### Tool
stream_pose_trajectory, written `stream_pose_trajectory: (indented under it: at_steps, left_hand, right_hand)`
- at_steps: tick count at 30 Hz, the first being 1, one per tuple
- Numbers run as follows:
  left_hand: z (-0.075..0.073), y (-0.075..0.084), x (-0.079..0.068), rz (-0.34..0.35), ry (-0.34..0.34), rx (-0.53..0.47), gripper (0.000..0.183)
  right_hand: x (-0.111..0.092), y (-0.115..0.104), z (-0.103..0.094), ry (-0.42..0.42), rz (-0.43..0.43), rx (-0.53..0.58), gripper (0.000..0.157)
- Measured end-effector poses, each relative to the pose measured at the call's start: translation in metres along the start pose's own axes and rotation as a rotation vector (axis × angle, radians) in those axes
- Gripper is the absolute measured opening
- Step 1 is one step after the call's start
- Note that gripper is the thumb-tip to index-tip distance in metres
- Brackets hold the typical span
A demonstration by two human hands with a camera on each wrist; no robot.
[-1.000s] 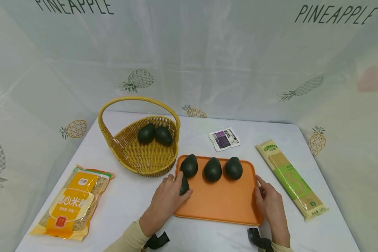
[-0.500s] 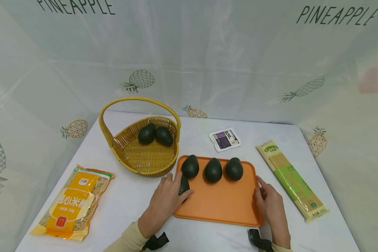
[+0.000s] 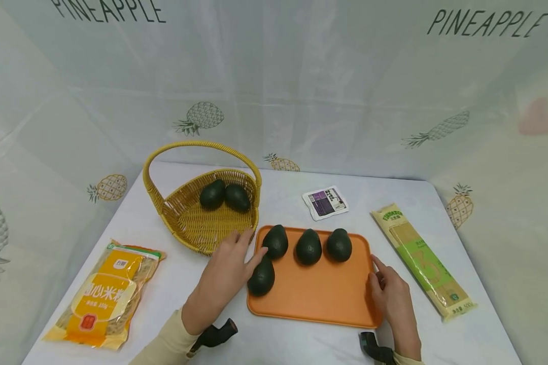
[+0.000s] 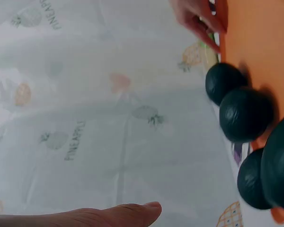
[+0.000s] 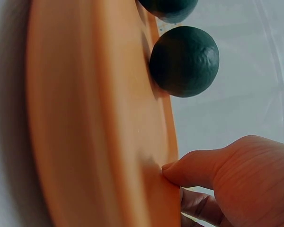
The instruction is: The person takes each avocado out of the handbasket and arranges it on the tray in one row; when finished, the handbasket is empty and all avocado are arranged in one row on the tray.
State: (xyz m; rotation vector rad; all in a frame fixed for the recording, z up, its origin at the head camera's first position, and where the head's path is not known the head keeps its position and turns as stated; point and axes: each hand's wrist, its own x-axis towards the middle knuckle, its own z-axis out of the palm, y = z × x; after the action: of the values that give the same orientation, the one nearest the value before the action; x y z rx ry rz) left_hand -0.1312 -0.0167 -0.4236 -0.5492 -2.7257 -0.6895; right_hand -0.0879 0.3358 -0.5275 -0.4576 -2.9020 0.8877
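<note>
Four-sided and shallow, the orange tray [image 3: 319, 299] carries several dark green avocados. One avocado [image 3: 261, 277] lies by its left rim, just in front of another avocado [image 3: 275, 242]. My left hand [image 3: 221, 271] hovers left of the tray, fingers extended toward the basket and nothing in its grasp. Its thumb overlaps the nearest avocado in the head view; the left wrist view shows a gap between a finger [image 4: 132, 213] and that avocado [image 4: 280, 165]. My right hand [image 5: 255, 182] grips the tray's right rim, thumb on the inside and fingers outside.
A yellow wicker basket [image 3: 201, 228] with a tall handle holds two avocados [image 3: 225, 195] behind the left hand. A noodle bag [image 3: 102, 296] lies far left. To the right is a long green noodle packet [image 3: 422, 261]. A small white-purple sachet [image 3: 325, 203] lies behind the tray.
My left hand has let go of the front-left avocado and moved left and up from it. That avocado now shows fully on the tray. The right hand stays at the rim.
</note>
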Motion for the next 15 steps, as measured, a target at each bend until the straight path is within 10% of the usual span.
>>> stream_pose_trajectory:
  at_steps: [15]
  left_hand:
    - [-0.011, -0.020, 0.019, -0.047, 0.032, 0.022, 0.036]
  right_hand:
    - [-0.001, -0.001, 0.000, 0.008, -0.007, -0.006, 0.050]
